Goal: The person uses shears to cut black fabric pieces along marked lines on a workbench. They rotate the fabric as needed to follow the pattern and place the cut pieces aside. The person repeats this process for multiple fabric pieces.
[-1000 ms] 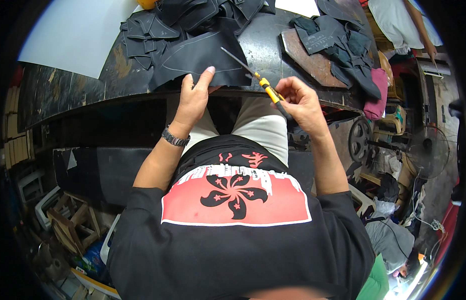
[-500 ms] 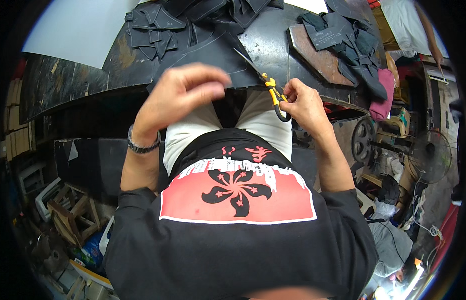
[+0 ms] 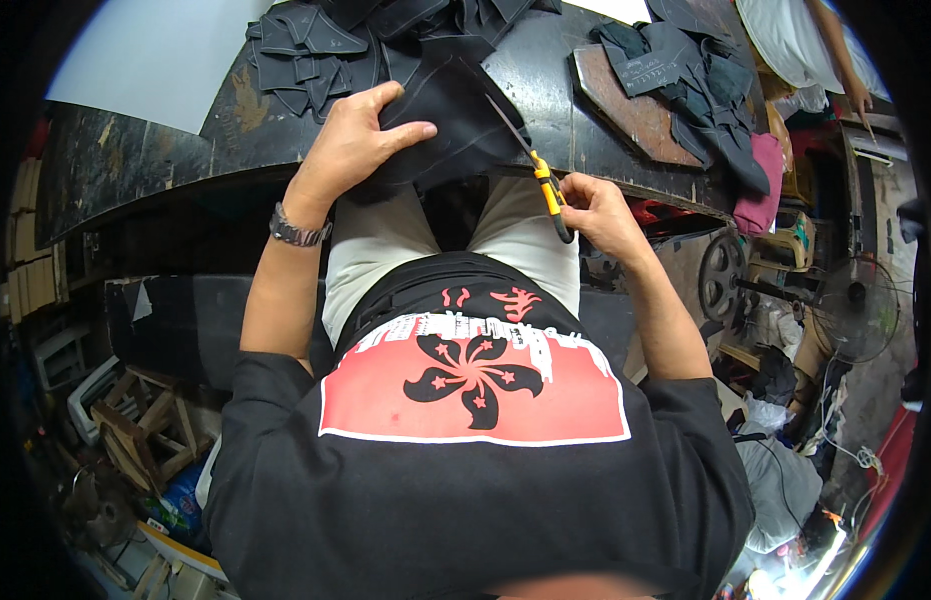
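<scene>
In my right hand [image 3: 598,208] is a pair of scissors [image 3: 544,184] with yellow and black handles, held at the table's front edge. Their long blades point up and left, along the right side of a black sheet [image 3: 451,125] marked with thin pale lines. My left hand [image 3: 354,140] is at the sheet's left edge, thumb and forefinger spread apart. Its other fingers are mostly hidden, and I cannot tell whether they reach under the sheet. The sheet's near edge overhangs the table above my lap.
Black cut pieces [image 3: 308,55] are heaped at the far left of the dark table [image 3: 146,150]. More pieces [image 3: 676,85] lie on a brown board [image 3: 626,110] at right. A pink cloth [image 3: 761,190] hangs at the right corner; another person's arm [image 3: 841,55] shows beyond.
My left hand has moved up to the black sheet's left edge, with thumb and forefinger spreading. The sheet has shifted, and the scissors have turned slightly in my right hand.
</scene>
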